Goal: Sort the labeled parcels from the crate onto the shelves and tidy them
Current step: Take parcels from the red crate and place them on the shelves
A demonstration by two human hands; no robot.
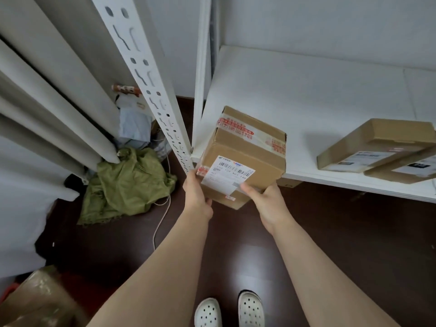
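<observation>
A: Where is the box [243,156] right now?

B: Middle of the frame, at the front left corner of the white shelf [306,95]. Its far end is over the board and its near end sticks out past the front edge. I cannot tell whether its bottom touches the board.

A: And the hands?

B: Both hold it. The left hand [197,197] wraps the near left edge, and the right hand [264,204] grips the near right corner with the thumb on the label [227,174]. I think the two-sided grip keeps the box level and the label facing up so it can be read.

A: Any tight spots?

B: The slotted post [151,74] runs down just beside the left hand, so there is little room on that side. The box's left edge sits close to the shelf's end too, and a nudge that way could tip it off.

A: Room to push it in?

B: Plenty. The board behind and to the right of it is bare. Two flat parcels [375,145] lie at the right of the frame, well apart, one overlapping the other near the front edge.

A: Below?

B: Dark floor [330,232], with a green cloth [127,182] lower left.
</observation>
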